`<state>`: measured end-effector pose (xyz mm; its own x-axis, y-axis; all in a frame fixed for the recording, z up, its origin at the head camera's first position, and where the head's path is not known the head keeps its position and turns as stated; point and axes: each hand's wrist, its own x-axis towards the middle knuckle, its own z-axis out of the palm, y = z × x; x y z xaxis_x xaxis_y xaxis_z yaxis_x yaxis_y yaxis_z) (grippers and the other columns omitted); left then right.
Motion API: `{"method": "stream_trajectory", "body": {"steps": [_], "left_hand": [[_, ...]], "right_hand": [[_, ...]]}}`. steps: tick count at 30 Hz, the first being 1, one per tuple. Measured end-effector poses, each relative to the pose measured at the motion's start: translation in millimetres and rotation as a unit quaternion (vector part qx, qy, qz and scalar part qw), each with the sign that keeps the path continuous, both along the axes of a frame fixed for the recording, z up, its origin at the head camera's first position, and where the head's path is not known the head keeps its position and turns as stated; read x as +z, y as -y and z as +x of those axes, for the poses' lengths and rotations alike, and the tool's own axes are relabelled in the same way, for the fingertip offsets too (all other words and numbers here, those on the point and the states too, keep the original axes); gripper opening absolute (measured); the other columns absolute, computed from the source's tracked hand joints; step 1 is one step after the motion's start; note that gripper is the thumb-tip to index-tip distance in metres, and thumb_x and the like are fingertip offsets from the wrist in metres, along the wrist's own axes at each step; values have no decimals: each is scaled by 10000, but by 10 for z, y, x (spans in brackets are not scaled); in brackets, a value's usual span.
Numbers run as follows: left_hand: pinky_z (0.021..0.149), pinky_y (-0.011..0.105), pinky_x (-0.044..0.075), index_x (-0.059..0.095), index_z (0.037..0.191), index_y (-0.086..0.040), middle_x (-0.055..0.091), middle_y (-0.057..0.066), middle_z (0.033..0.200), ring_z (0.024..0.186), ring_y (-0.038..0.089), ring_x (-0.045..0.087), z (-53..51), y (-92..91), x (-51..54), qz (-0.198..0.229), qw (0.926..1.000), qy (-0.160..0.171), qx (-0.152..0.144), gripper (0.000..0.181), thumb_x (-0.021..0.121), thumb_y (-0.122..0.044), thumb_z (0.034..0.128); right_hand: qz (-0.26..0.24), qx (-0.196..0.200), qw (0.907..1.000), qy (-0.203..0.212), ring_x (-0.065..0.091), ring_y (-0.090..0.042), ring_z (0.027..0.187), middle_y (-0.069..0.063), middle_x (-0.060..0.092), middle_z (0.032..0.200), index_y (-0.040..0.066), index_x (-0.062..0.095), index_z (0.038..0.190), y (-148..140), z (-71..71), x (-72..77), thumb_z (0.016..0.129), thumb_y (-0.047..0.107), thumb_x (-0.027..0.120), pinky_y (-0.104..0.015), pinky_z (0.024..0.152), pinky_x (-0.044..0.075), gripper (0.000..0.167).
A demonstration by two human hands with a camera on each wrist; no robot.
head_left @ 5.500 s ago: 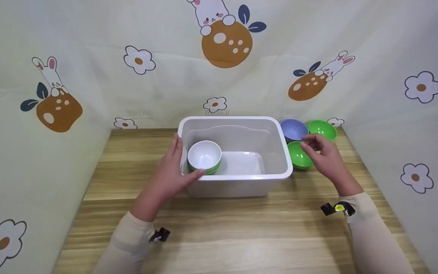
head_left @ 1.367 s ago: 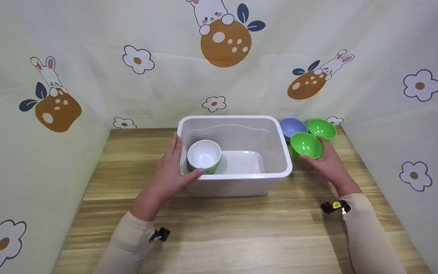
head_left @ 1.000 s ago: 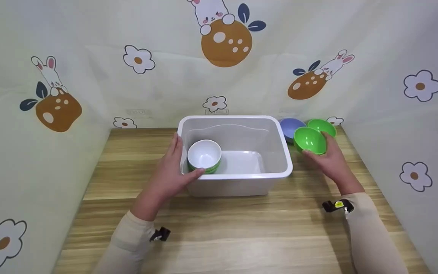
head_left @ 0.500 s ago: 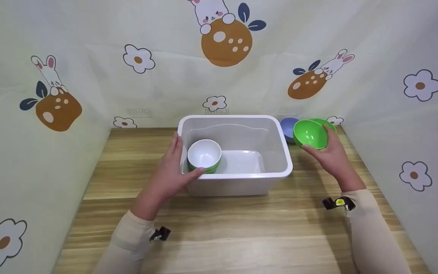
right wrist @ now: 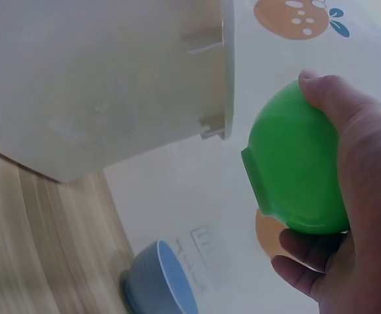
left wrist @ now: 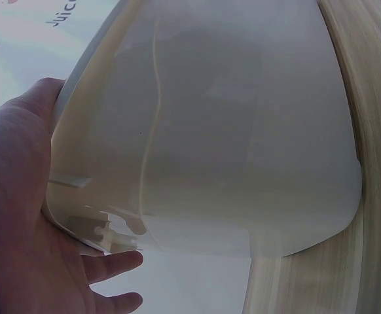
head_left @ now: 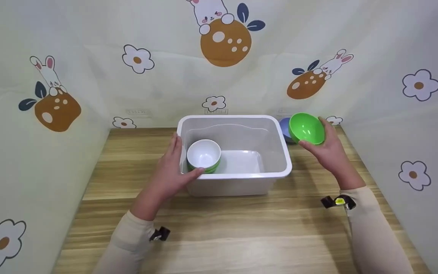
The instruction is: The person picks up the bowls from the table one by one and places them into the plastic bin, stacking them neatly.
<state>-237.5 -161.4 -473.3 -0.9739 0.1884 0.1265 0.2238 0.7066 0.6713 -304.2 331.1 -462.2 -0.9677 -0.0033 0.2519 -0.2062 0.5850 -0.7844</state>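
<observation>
My left hand (head_left: 169, 167) holds a corner of a white plastic bin (head_left: 228, 186), its thumb over the front rim and fingers along the left side. Inside, at the bin's left, stands a stack of bowls (head_left: 205, 154), white inside on top with green edges below. To the right of the bin, my right hand (head_left: 327, 150) grips a green bowl (head_left: 306, 128) by its side, thumb and fingers around it, tilted and raised off the table. The right wrist view shows its foot ring; whether another bowl is nested in it, I cannot tell. A blue bowl (right wrist: 158, 281) stands behind, partly hidden.
The wood-grain table (head_left: 238, 236) runs up to a printed cloth backdrop (head_left: 165, 91) at the back and both sides. In the right wrist view the bin's outer wall (right wrist: 99, 78) rises close to the blue bowl.
My right hand took hold of the front green bowl, lifted it and moved it back over the rear green bowl, which no longer shows. My left hand and the bin have stayed put.
</observation>
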Motion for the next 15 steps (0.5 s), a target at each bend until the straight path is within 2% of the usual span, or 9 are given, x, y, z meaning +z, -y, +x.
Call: {"method": "stream_trajectory", "body": {"steps": [8, 15], "left_hand": [[1278, 710, 269, 58, 1773, -56, -49, 72, 1865, 1637, 533, 217, -9, 0, -3, -8, 10000, 79, 24, 1341, 766, -776, 891], [1270, 723, 270, 60, 1778, -78, -55, 40, 1865, 1640, 532, 208, 1, 5, -10, 0, 10000, 90, 43, 1326, 762, -778, 896]], "right_hand": [[145, 174, 9997, -1, 422, -455, 1453, -273, 334, 1689, 34, 224, 1744, 124, 11, 106, 928, 387, 916, -687, 1190, 407, 1126], [104, 429, 9990, -2, 397, -445, 1486, -272, 342, 1687, -5, 216, 1735, 218, -6, 177, 924, 348, 924, -673, 1222, 369, 1133]]}}
